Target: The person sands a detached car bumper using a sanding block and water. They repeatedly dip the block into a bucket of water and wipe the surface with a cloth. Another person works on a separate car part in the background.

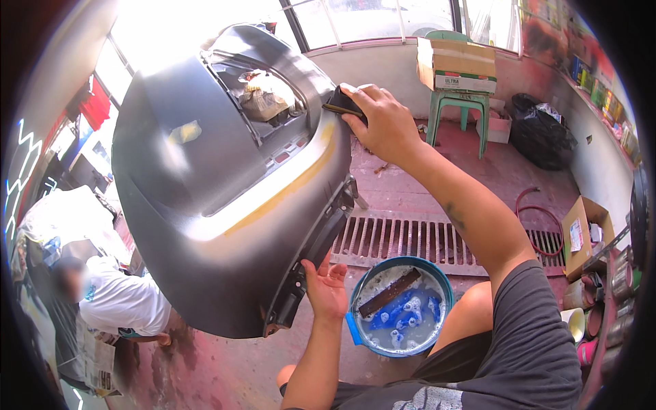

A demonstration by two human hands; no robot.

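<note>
We are wet-sanding the upright grey bumper panel (pixel 205 205), our left hand (pixel 326 287) bracing its lower edge with open fingers while our right hand (pixel 383 119) grips a dark sanding block (pixel 345 104) on its upper rim; next probably calls for steady strokes and rewetting from the basin (pixel 402 307).

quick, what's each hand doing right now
Left hand: open, palm braced against the lower edge of the grey bumper panel.
Right hand: closed on a dark sanding block, pressed to the panel's upper edge.

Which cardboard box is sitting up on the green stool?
The closed cardboard box by the window sits on the green stool; the open box rests lower, at right.
</note>
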